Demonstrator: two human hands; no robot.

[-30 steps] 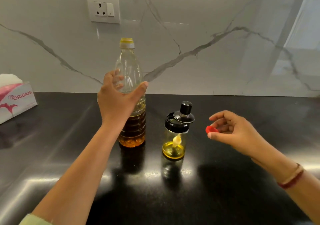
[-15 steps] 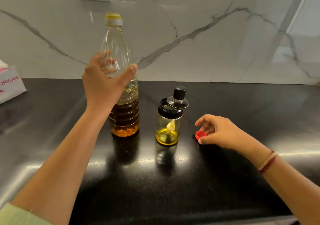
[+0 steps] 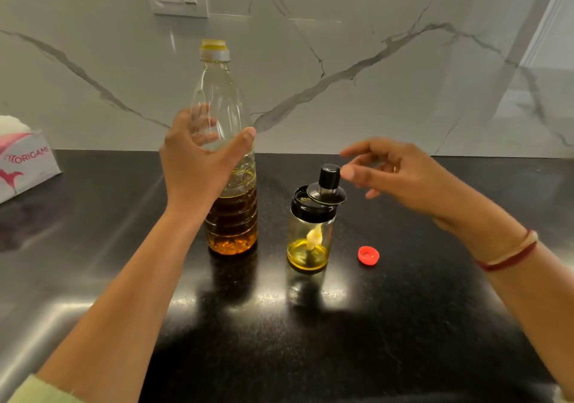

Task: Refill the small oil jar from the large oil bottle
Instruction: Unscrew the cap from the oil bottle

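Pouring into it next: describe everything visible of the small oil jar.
The small oil jar is clear, glass-looking, black-collared. Its knobbed lid sits tilted, mouth partly open; a pale dipper hangs inside over shallow yellow oil. It stands upright on the counter between large oil bottle and red cap. Right hand hovers by the knob; contact unclear.

A narrow gap separated the tall clear plastic oil bottle (image 3: 231, 216) from the small black-lidded glass jar (image 3: 310, 235). A small red plastic cap (image 3: 368, 255) lay just right of the jar. The glossy black surface (image 3: 310, 346) nearer the person offered open room.
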